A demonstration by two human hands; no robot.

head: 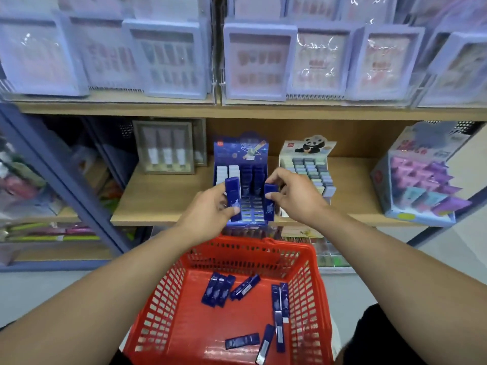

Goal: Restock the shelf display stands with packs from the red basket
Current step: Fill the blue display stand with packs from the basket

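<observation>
Fingers (232,209) of both hands gripping glossy blue rectangular packs (233,198), red plastic lattice basket (163,299) below

Both my forearms reach far forward; my left grip (214,206) and my right grip (295,197) are each curled, pinching something.

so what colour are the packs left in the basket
Dark blue packs, some with white label strips, lying in the red basket; head view.

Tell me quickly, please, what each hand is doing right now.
Left hand: grips an upright dark blue pack.
Right hand: pinches a second dark blue pack.
</observation>
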